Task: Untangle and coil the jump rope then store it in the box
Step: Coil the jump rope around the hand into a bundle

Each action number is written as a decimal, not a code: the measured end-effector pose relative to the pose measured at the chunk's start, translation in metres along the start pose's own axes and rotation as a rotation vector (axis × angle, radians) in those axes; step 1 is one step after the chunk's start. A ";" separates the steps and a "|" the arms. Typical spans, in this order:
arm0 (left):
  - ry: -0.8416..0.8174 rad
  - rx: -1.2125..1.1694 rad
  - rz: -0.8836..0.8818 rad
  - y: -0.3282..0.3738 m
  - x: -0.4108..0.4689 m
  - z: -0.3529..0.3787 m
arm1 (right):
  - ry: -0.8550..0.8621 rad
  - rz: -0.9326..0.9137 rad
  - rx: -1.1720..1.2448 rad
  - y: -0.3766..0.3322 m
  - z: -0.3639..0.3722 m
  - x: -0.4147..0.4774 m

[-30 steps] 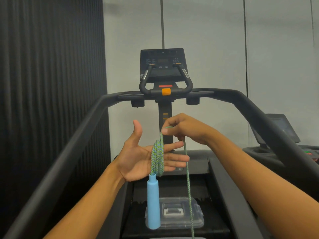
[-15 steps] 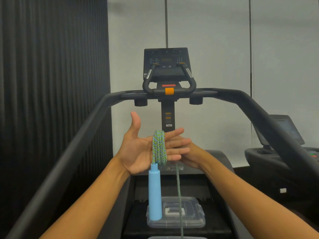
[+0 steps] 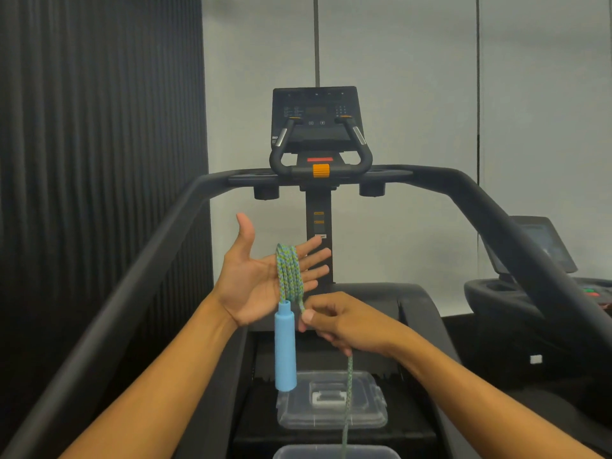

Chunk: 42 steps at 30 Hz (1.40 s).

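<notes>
My left hand is held up flat, palm towards me, fingers spread. Several turns of the green-blue braided jump rope are wound around its four fingers. A light blue handle hangs straight down from the coil. My right hand is just below the left, pinching the free length of rope, which drops past the clear lid to the bottom edge. The rim of the clear plastic box shows at the bottom centre.
I stand on a black treadmill; its side rails run along both sides and its console is straight ahead. A second machine stands at the right. A dark ribbed wall is on the left.
My right hand went from above the left fingers, down behind them, and now sits below and in front, carrying the rope around the left hand for another turn.
</notes>
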<state>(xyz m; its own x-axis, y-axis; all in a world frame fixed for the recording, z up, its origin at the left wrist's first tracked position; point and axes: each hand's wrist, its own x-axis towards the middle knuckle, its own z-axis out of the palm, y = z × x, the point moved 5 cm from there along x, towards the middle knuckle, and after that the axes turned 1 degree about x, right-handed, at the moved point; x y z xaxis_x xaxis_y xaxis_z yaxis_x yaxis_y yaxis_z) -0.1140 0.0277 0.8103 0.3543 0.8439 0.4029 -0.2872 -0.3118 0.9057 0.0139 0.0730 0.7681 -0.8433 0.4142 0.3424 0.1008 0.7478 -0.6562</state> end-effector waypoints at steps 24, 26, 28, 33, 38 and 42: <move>-0.076 0.075 -0.122 -0.026 0.000 0.035 | 0.121 -0.132 -0.434 -0.092 -0.086 0.014; -0.096 0.063 -0.132 -0.026 -0.002 0.038 | 0.129 -0.124 -0.418 -0.090 -0.089 0.017; -0.128 0.035 -0.138 -0.026 -0.005 0.041 | 0.140 -0.117 -0.404 -0.087 -0.089 0.020; -0.147 -0.004 -0.103 -0.023 -0.009 0.040 | 0.140 -0.106 -0.240 -0.075 -0.085 0.021; -0.138 0.000 -0.091 -0.021 -0.012 0.035 | 0.184 -0.174 -0.041 -0.073 -0.084 0.020; -0.143 -0.025 -0.086 -0.020 -0.014 0.033 | 0.194 -0.234 0.010 -0.083 -0.082 0.023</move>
<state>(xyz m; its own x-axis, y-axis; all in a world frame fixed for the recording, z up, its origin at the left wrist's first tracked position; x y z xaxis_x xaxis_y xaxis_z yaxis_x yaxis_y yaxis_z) -0.0838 0.0078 0.7907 0.5013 0.7955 0.3404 -0.2718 -0.2287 0.9348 0.0294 0.0630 0.8856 -0.7261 0.3237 0.6067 -0.0902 0.8298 -0.5507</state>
